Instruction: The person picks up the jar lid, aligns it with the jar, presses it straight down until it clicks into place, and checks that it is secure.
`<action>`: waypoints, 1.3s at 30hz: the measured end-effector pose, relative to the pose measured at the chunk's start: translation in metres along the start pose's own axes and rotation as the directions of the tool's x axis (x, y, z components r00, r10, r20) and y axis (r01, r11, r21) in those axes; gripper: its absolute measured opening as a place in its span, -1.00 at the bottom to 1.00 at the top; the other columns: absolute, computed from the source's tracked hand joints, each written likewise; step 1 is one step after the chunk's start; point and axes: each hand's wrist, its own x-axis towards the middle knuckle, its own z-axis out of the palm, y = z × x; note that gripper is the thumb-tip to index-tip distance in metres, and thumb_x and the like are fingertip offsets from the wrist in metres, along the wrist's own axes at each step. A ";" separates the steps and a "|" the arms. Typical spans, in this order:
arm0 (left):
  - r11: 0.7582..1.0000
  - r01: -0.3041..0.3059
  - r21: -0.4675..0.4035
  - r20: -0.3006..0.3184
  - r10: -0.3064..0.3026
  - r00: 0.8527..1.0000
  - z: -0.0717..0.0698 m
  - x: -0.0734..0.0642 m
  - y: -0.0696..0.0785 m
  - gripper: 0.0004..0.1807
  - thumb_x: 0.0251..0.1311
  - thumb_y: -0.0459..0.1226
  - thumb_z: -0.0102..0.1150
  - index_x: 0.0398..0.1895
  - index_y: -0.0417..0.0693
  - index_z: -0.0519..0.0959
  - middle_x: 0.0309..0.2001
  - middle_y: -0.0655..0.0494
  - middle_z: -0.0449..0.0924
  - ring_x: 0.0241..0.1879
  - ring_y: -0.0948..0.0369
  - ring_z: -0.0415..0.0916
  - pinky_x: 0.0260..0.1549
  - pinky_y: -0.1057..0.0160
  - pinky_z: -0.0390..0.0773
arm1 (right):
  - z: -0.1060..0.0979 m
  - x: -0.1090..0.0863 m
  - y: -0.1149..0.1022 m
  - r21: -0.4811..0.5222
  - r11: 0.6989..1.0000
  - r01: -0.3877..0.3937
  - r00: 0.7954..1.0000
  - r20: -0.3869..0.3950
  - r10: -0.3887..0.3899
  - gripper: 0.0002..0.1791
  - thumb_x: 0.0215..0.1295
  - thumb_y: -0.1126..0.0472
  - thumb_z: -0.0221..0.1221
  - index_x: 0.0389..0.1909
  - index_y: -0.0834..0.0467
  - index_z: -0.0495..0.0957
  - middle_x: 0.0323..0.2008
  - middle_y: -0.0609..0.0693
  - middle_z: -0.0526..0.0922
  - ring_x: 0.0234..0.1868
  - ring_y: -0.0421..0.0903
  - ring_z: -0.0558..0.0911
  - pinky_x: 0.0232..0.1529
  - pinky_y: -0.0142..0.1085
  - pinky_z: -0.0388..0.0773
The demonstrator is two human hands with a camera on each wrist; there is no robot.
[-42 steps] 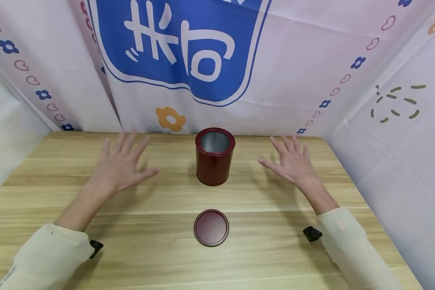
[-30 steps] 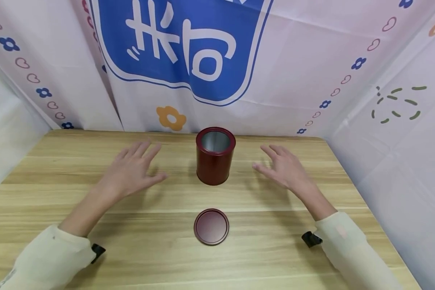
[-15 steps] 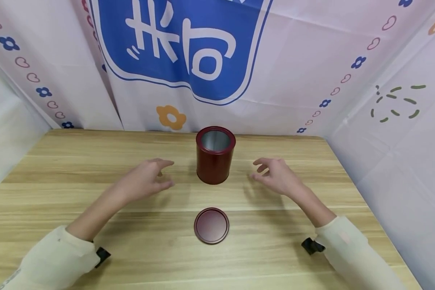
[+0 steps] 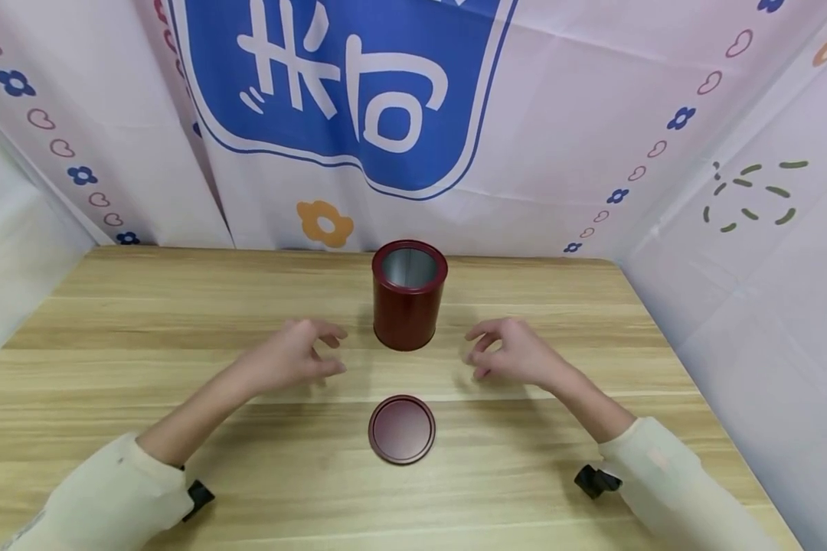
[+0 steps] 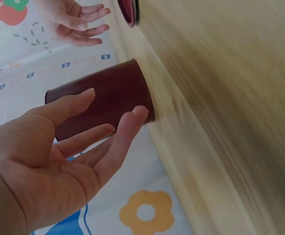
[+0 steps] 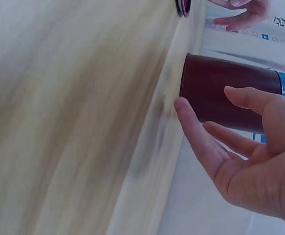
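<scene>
A dark red metal can [image 4: 405, 315] stands upright on the table near its back edge, its top uncovered and its silvery inside showing. In front of it a round dark red lid [image 4: 403, 430] lies flat. My left hand [image 4: 295, 357] hovers to the left of the can, fingers loosely bent with nothing between them. To the right, my right hand [image 4: 513, 353] hangs in the air with fingers loosely bent and holding nothing. Both wrist views show the can [image 5: 103, 100] [image 6: 230, 93] beyond the bent fingers, apart from them.
The wooden table [image 4: 524, 490] backs onto a white cloth [image 4: 551, 138] printed with a blue sign and flowers. Another white cloth [image 4: 744, 321] runs along the right side. Black devices [image 4: 596, 480] sit at the sleeve cuffs.
Both hands have come inward and toward the person, and their spread fingers have bent. The can and the lid have stayed in place.
</scene>
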 end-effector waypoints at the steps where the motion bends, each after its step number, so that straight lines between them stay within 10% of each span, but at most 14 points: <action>1: 0.999 0.011 -0.030 0.016 -0.011 1.000 0.001 0.001 0.001 -0.47 0.27 -0.37 0.38 0.22 -0.55 0.50 0.02 -0.42 0.64 -0.45 0.12 0.75 -0.42 0.23 0.74 | 0.002 0.000 -0.001 0.031 0.999 -0.014 1.000 0.014 0.014 -0.55 0.37 0.33 0.28 0.20 0.47 0.51 -0.17 0.22 0.70 -0.35 0.08 0.80 -0.26 -0.13 0.78; 18: 0.876 0.157 -0.456 0.214 -0.064 0.975 0.026 0.006 0.001 -0.50 0.36 -0.38 0.24 0.25 -0.59 0.42 -0.10 -0.24 0.63 -0.37 -0.04 0.73 -0.42 0.00 0.77 | 0.018 -0.002 -0.003 0.236 0.959 -0.157 0.976 0.187 0.114 -0.57 0.37 0.29 0.27 0.17 0.43 0.52 -0.20 0.25 0.75 -0.39 0.05 0.80 -0.39 -0.17 0.77; 39: 0.766 0.321 -0.558 0.384 -0.105 0.917 0.036 0.004 0.000 -0.50 0.40 -0.31 0.17 0.30 -0.46 0.41 -0.07 -0.17 0.70 -0.25 -0.05 0.75 -0.30 0.01 0.78 | 0.032 -0.008 -0.001 0.354 0.908 -0.224 0.935 0.340 0.099 -0.49 0.40 0.27 0.25 0.29 0.40 0.46 -0.04 0.23 0.75 -0.24 0.14 0.81 -0.31 -0.09 0.78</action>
